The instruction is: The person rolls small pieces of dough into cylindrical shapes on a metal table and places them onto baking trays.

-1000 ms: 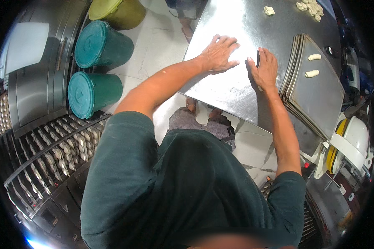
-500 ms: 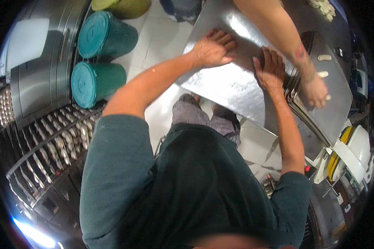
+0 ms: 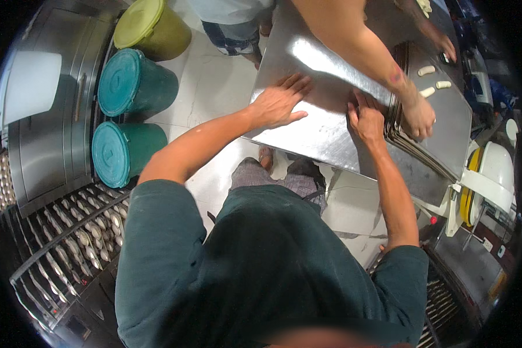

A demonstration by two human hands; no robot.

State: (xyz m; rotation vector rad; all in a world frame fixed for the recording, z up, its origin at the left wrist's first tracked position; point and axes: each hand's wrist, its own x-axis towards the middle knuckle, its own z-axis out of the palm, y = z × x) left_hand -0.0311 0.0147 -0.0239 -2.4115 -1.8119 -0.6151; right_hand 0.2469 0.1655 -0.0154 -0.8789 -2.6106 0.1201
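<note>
My left hand (image 3: 279, 105) lies on the bare steel tabletop (image 3: 325, 139), fingers stretched out and thumb apart, holding nothing. Further right, my right hand (image 3: 368, 123) rests on the same surface with its fingers pointing forward and thumb out. It is just left of a stack of thin metal trays (image 3: 441, 152). Across the table a co-worker's arm reaches over, and that person's hand (image 3: 419, 117) is down on the top tray; what its fingers hold, if anything, is hidden. Beside it sit short pale dough rolls (image 3: 427, 92).
Two teal lidded bins (image 3: 115, 81) and a yellow one (image 3: 148, 26) stand at left, near a steel cabinet (image 3: 52, 133). A rack of filled trays (image 3: 78, 246) is lower left. A white machine with a yellow band (image 3: 493, 180) stands right. Another person's shorts (image 3: 229, 37) show at the top.
My left hand has flattened out from a loosely curled pose. The co-worker's hand has shifted on the tray, where more dough rolls show. Another hand has come into view at the upper right.
</note>
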